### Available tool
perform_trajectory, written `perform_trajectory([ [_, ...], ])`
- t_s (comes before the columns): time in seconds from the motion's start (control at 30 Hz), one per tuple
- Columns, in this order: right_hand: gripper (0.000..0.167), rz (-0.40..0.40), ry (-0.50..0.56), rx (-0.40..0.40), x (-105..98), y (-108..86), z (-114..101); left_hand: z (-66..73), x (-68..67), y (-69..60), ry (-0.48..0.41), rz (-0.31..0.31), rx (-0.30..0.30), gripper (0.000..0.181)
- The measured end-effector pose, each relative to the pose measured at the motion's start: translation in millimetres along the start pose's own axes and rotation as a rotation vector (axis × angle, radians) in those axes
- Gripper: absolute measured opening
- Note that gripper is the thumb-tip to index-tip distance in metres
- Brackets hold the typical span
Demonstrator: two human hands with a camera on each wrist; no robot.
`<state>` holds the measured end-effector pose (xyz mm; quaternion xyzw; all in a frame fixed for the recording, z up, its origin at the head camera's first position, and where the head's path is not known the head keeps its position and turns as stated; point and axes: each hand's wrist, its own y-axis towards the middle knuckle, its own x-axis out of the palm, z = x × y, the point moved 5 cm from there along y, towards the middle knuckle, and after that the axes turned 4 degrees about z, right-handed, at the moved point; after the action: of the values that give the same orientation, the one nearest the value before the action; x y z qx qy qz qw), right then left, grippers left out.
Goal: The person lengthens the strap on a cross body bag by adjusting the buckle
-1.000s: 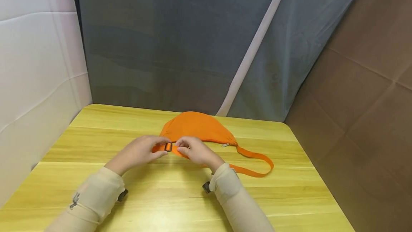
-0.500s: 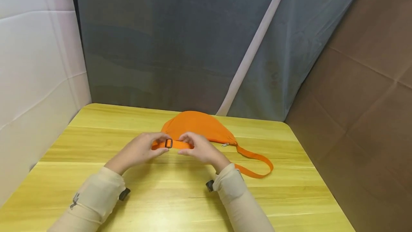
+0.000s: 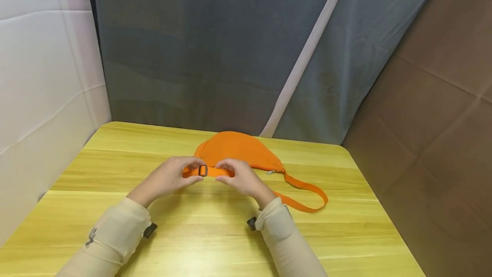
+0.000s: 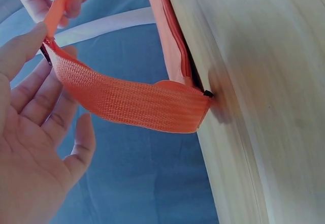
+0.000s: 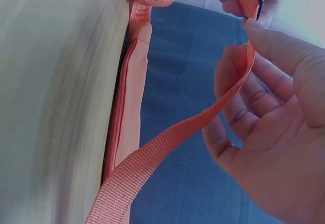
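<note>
Orange, crescent-shaped fabric waist bag [image 3: 236, 151] lies near the far edge of the yellow wood-grain worktop [image 3: 200, 234] in the head view, its curved side away from the person. Along the near side, the flat orange woven strap [image 3: 219, 172] is stretched between the two hands, which are near each other with a gap between. The left hand [image 3: 167, 179] pinches it just beside the black rectangular slide buckle [image 3: 203, 171], and the right hand [image 3: 246, 179] grips it on the other side. From the bag's right end, next to a silver-coloured zip pull [image 3: 270, 172], more strap loops out over the worktop and back behind the right wrist. Both forearms wear beige sleeves [image 3: 111, 234]. Grey-blue cloth [image 3: 192, 54] hangs behind.

Seen from the left wrist, the left thumb presses at the buckle, the fingers on the other side of the strap, which sags in a curve from there to a small black fitting [image 4: 208, 93] at the bag's end. The right hand holds it farther up.

In the right wrist view, the right thumb and fingers clamp the strap, which slants down past the bag's red zip [image 5: 118, 112].
</note>
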<state>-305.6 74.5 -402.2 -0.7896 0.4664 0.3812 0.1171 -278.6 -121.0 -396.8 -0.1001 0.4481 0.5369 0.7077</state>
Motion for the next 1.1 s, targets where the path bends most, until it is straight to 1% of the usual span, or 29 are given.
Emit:
perform_trajectory([
  [0.23, 0.029, 0.007, 0.004, -0.004, 2, 1.0, 2, -1.6, 1.5, 0.0, -0.004, 0.006, 0.011, 0.028],
  [0.5, 0.026, 0.023, 0.027, 0.017, 5, 0.8, 5, -2.5, 3.4, 0.0, -0.026, -0.003, 0.014, 0.027],
  [0.83, 0.025, 0.028, 0.042, 0.014, 8, 0.7, 7, -3.3, 4.6, 1.7, -0.040, -0.013, 0.024, 0.025],
  [1.1, 0.023, 0.023, 0.089, 0.027, 13, 1.0, 11, -3.9, 5.3, 1.3, -0.046, -0.004, 0.035, 0.025],
])
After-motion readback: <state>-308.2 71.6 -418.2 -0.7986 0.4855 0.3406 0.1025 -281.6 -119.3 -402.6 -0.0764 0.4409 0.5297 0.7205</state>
